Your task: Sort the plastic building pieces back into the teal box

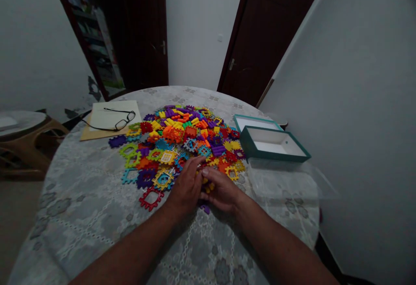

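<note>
My left hand point(186, 187) and my right hand point(222, 189) meet at the near edge of a heap of plastic building blocks point(172, 134). Between them is a yellow building block point(209, 187), mostly covered by my fingers. Both hands are closed around it, thumbs and fingertips close together. A purple block point(205, 208) shows just below my hands. To the left of my left hand lie a yellow gear-edged frame piece point(163, 171) and a red one point(143, 199).
The heap rests on a round table with a patterned cloth point(97, 228). Glasses point(121, 123) lie on papers point(94, 118) at the left. A green open box point(250, 148), its lid point(238, 122) and a clear plastic tray point(279, 181) sit at the right, near the wall.
</note>
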Motion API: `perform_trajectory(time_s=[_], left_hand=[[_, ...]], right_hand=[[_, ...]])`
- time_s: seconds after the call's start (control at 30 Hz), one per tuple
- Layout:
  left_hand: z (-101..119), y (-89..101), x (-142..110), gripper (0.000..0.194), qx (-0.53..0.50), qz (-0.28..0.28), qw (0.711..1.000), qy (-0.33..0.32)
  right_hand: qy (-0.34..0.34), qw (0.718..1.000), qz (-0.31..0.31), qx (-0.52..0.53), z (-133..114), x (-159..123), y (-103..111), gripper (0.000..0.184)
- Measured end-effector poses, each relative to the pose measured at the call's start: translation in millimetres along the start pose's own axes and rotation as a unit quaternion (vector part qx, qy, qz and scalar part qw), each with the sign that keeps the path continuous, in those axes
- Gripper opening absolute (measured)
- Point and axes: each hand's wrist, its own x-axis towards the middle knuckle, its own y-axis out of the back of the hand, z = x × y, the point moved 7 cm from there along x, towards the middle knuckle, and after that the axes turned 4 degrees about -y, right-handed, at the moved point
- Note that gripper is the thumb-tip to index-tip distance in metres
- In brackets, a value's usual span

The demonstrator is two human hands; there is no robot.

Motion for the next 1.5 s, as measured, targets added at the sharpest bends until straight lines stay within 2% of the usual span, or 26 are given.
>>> perform_trajectory(time_s=[0.13, 0.2, 0.27, 0.33, 0.37, 0.4, 0.47, 0.53, 0.57, 0.67, 0.8, 0.93, 1.03, 1.17, 1.27, 1.3, 1.37, 1.43, 1.5], left_hand=[[0, 5.9, 1, 0.047, -0.005, -0.015, 1.0, 0.019], [3, 10.8, 2, 0.047, -0.01, -0.01, 1.0, 0.027], [7, 15.8, 4, 0.045, -0.005, -0.002, 1.0, 0.027], [9, 22.2, 6, 0.039, 0.013, 0.017, 0.999, 0.027], [9, 25.8, 8, 0.036, 0.025, 0.028, 0.999, 0.026], [9, 29.4, 9, 0.033, 0.037, 0.037, 0.998, 0.025], [7, 37.3, 12, 0.029, 0.061, 0.057, 0.996, 0.027], [4, 45.7, 15, 0.028, 0.083, 0.077, 0.993, 0.033], [2, 49.5, 15, 0.028, 0.092, 0.087, 0.991, 0.036], [-1, 57.1, 16, 0.029, 0.107, 0.103, 0.988, 0.039], [-6, 60.7, 15, 0.028, 0.114, 0.11, 0.986, 0.05], [-8, 64.5, 18, 0.027, 0.12, 0.118, 0.984, 0.057], [-11, 66.4, 20, 0.027, 0.126, 0.119, 0.983, 0.065], [-14, 63.7, 22, 0.026, 0.134, 0.107, 0.983, 0.068], [-14, 60.6, 23, 0.024, 0.135, 0.097, 0.984, 0.06], [-13, 60.0, 23, 0.023, 0.134, 0.096, 0.985, 0.057], [-11, 59.2, 23, 0.022, 0.13, 0.091, 0.986, 0.052], [-9, 58.4, 23, 0.022, 0.129, 0.085, 0.987, 0.045], [-7, 56.7, 24, 0.023, 0.131, 0.074, 0.988, 0.037]], right_hand=[[-0.024, 0.997, -0.041, -0.066, -12, -16, -9, 0.058], [-0.026, 0.992, -0.048, -0.115, -25, -25, -13, 0.058], [0.006, 0.984, -0.036, -0.176, -56, -30, -10, 0.054], [0.081, 0.961, 0.0, -0.266, -109, -26, 1, 0.051], [0.14, 0.932, 0.044, -0.331, -145, -22, 11, 0.048], [0.199, 0.886, 0.104, -0.406, -183, -15, 24, 0.045], [0.261, 0.753, 0.237, -0.555, -255, 3, 51, 0.039], [0.211, 0.638, 0.337, -0.659, -306, 30, 82, 0.033], [0.163, 0.597, 0.367, -0.695, -324, 45, 98, 0.031], [0.109, 0.569, 0.389, -0.716, -352, 78, 131, 0.027], [0.072, 0.552, 0.399, -0.729, -354, 100, 157, 0.021], [0.069, 0.525, 0.417, -0.739, -353, 106, 166, 0.019], [0.092, 0.506, 0.431, -0.742, -354, 101, 155, 0.029], [0.151, 0.495, 0.415, -0.749, -338, 83, 113, 0.041], [0.228, 0.505, 0.353, -0.754, -298, 57, 64, 0.036], [0.258, 0.514, 0.312, -0.756, -277, 46, 46, 0.033], [0.271, 0.532, 0.242, -0.765, -229, 27, 20, 0.027], [0.246, 0.542, 0.209, -0.776, -180, 14, 10, 0.025], [0.225, 0.558, 0.193, -0.775, -141, 9, 11, 0.026]])
